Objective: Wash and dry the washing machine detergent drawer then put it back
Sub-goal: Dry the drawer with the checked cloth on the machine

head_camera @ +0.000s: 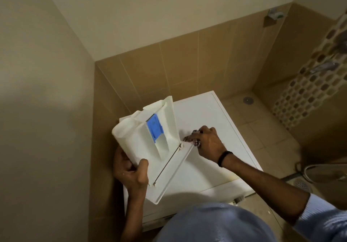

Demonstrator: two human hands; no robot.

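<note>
while the left hand (pixel 129 172) grips the white detergent drawer (pixel 150 144) by its lower left side, tilted above the washing machine (pixel 206 166) top's left edge, the right hand (pixel 206 142) pinches a small dark patterned thing, too blurred to name, beside the drawer's front panel corner.

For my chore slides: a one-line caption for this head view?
Left hand holds the white detergent drawer above the washing machine top; right hand rests at the drawer's front corner.
</note>
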